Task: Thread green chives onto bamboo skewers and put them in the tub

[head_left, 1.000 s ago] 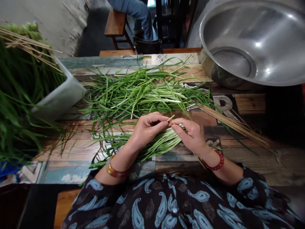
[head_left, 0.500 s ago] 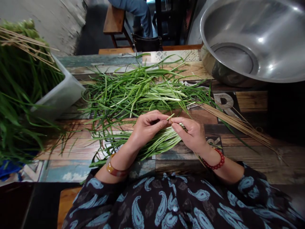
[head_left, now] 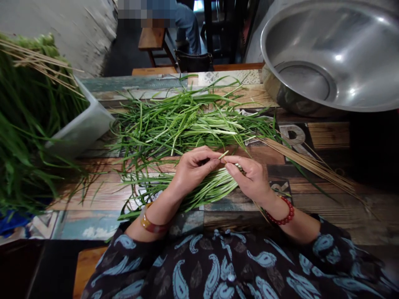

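Under the left hand (head_left: pixel 193 171), green stalks (head_left: pixel 215 186) lie partly hidden.

The green stalks (head_left: pixel 190 122) and metal basin (head_left: pixel 352 62) sit slightly lower in view than just before.

Pale wall (head_left: pixel 73 31), wooden stool (head_left: pixel 152 40)

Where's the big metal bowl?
The round silver metal bowl is at the head view's upper right, beyond the bare right hand and the white letter R.
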Action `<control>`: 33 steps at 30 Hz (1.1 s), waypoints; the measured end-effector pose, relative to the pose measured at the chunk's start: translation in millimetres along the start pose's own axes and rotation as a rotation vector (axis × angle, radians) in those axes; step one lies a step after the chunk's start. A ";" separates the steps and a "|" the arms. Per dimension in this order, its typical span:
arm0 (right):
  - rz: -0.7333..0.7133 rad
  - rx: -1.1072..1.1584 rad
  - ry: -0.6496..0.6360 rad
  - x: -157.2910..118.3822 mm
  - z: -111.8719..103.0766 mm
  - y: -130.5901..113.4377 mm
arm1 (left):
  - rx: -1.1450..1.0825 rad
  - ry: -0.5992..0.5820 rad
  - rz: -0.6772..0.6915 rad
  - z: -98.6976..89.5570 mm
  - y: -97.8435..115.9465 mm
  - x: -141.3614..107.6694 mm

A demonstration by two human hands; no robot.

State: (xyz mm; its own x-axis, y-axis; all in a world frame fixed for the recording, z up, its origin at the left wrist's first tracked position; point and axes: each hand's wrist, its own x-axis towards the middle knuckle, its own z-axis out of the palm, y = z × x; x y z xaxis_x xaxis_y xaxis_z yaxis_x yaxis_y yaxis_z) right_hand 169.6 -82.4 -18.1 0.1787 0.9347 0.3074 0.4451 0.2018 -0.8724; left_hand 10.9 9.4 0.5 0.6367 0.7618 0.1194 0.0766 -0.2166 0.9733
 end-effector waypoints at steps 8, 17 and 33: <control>0.022 -0.012 -0.013 0.1 0.1 2.0 | 0.231 0.054 0.164 3.8 -4.4 -2.5; 0.053 0.001 0.016 -2.1 1.7 5.6 | 0.298 0.060 0.159 6.4 -3.8 -3.8; 0.023 -0.075 -0.002 -3.4 -1.7 0.8 | 0.607 0.068 0.309 3.6 -11.1 -5.2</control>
State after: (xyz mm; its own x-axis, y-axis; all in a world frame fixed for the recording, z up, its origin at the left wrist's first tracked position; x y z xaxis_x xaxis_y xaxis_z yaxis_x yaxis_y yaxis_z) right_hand 170.8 -86.0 -19.2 0.1879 0.9393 0.2871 0.5055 0.1581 -0.8482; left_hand 9.5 5.6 -11.6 0.6505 0.6424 0.4052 0.3285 -0.7190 0.6124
